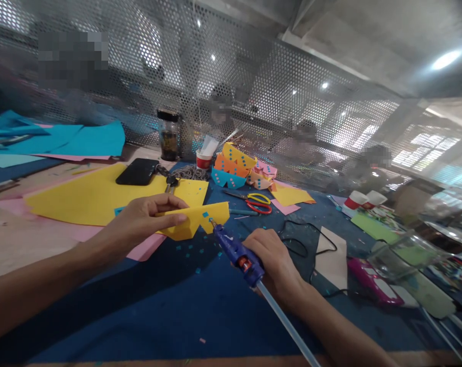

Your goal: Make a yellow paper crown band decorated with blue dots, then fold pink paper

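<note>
While left hand (pixel 145 220), right hand (pixel 274 261) hold cutout (pixel 210 214), glue gun (pixel 235 251), cup (pixel 204 162) holds paper (pixel 210 146).

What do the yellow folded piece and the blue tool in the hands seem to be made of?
Yellow folded piece: probably matte craft paper or thin foam sheet; it holds a crease and keeps flat faces. Glue gun: seemingly hard blue plastic, slightly glossy, with a translucent stick at its back.

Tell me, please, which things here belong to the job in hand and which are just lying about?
In hand:
- yellow folded paper piece with small blue squares, held in the left hand
- blue plastic glue gun, gripped by the right hand, nozzle at the paper

Lying about:
- black flat phone
- scissors with yellow and red handles
- red paper cup
- dark lidded jar
</note>
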{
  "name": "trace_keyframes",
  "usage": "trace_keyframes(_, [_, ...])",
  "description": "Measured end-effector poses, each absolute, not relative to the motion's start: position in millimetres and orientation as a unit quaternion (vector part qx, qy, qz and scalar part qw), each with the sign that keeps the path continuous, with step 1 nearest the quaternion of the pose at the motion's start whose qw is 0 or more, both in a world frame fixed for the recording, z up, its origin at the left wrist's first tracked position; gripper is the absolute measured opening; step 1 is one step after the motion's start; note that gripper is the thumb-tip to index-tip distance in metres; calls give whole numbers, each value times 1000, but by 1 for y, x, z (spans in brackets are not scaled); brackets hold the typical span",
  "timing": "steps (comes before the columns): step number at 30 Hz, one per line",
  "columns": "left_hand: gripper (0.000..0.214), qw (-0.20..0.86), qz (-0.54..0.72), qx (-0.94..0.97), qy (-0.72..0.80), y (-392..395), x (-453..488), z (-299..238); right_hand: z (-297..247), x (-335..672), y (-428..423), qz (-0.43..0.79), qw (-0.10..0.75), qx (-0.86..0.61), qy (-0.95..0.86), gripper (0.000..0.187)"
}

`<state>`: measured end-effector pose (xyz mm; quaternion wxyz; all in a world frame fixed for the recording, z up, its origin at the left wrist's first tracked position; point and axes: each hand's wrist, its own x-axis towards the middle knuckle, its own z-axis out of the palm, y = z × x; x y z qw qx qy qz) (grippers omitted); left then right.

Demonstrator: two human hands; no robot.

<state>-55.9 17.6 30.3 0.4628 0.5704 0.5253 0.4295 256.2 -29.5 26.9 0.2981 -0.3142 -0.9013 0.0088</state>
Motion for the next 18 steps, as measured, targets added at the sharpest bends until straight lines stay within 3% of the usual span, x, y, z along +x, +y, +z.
trace_keyframes(18, [40, 456, 436, 570, 527, 14, -54, 35, 25, 263, -32, 26, 255, -311, -915, 15])
